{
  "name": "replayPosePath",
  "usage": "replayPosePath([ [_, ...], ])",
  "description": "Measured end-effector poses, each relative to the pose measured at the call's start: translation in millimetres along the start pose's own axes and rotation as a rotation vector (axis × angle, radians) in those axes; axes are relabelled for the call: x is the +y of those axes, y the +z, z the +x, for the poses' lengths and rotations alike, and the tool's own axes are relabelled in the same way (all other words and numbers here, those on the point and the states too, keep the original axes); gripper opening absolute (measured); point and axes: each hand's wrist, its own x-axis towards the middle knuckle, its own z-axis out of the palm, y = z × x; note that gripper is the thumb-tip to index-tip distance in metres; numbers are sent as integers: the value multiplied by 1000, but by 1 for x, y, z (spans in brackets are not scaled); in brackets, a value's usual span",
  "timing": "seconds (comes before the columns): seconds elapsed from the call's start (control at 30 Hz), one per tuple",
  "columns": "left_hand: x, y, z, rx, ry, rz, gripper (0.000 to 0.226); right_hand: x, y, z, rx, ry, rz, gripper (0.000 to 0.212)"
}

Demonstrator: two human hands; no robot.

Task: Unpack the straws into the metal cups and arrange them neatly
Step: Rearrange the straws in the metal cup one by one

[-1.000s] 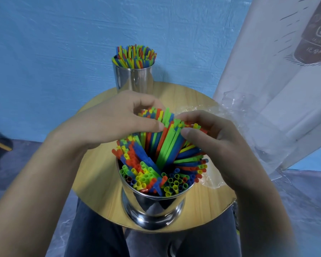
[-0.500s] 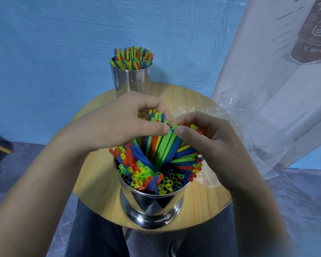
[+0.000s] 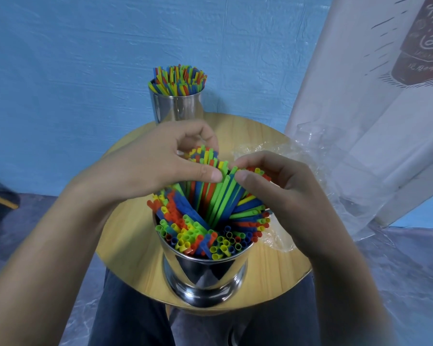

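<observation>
Near metal cup: polished steel, flared foot, upright, stood at the 6 o'clock edge of the round table. It is packed with red, blue, green and yellow near straws. At the 6 o'clock rim the open mouths are seen end-on. At 9 and 3 o'clock the straws are splayed out over the rim.

A central bundle is tilted toward 12 o'clock. Its upper ends are gripped between the left hand and the right hand.

Far metal cup: polished, upright, at 12 o'clock on the table. It is filled with far straws, upright, tips roughly level.
</observation>
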Motion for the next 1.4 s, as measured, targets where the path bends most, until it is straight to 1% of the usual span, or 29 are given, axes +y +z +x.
replayPosePath([
  [0.17, 0, -3, -2, -2, -9, 48, 28, -2, 0, -1, 4, 6, 5, 11],
  [0.4, 2, 0, 1, -5, 10, 106, 9, -1, 1, -1, 16, 6, 2, 12],
  [0.6, 3, 1, 5, -51, 21, 153, 4, -2, 1, -1, 6, 19, 7, 14],
  [0.77, 4, -2, 6, -31, 76, 88, 10, -2, 0, -1, -11, 16, 15, 14],
  [0.87, 6, -5, 9, 45, 121, -15, 7, -1, 0, -2, -14, -10, 0, 13],
  [1.0, 10, -6, 12, 186, 197, -172, 5, 0, -1, -2, -6, -50, -15, 20],
  [1.07, 11, -7, 14, 295, 232, -280, 4, 0, -1, -1, 9, -92, -36, 22],
  [1.17, 13, -9, 14, 519, 265, -453, 8, -2, 2, -2, 47, -172, -26, 28],
  [1.27, 14, -15, 12, 720, 270, -627, 8, -2, 3, -1, 105, -169, 21, 35],
  [1.33, 12, -19, 9, 786, 265, -779, 6, 2, 2, 1, 146, -154, 5, 30],
  [1.4, 10, -19, 8, 793, 242, -902, 7, 3, 1, 2, 181, -137, 27, 27],
])
